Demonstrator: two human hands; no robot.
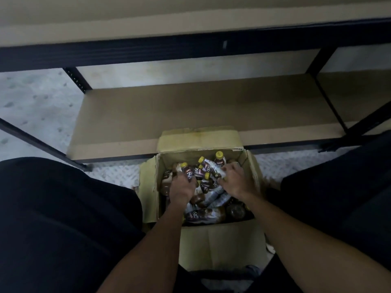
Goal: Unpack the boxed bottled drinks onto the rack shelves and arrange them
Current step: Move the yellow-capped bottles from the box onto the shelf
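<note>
Down in the box [220, 246], left hand [179, 187] curls round a yellow-capped bottle [189, 173], right hand [234, 180] grips a second bottle [211, 167]; fingertips hidden.

Dim light, frame a bit soft. Dark metal rack [135, 49] with tan board shelves: lower shelf [190, 111] sits just off the floor, upper shelf [190, 20] runs above it, perforated upright [77, 80] stands at the lower shelf's back-left corner. Floor [36, 102] left of the lower shelf is pale grey, with a raised tread pattern along the shelf's front edge; can't tell if the pale surface behind it is wall or floor.
</note>
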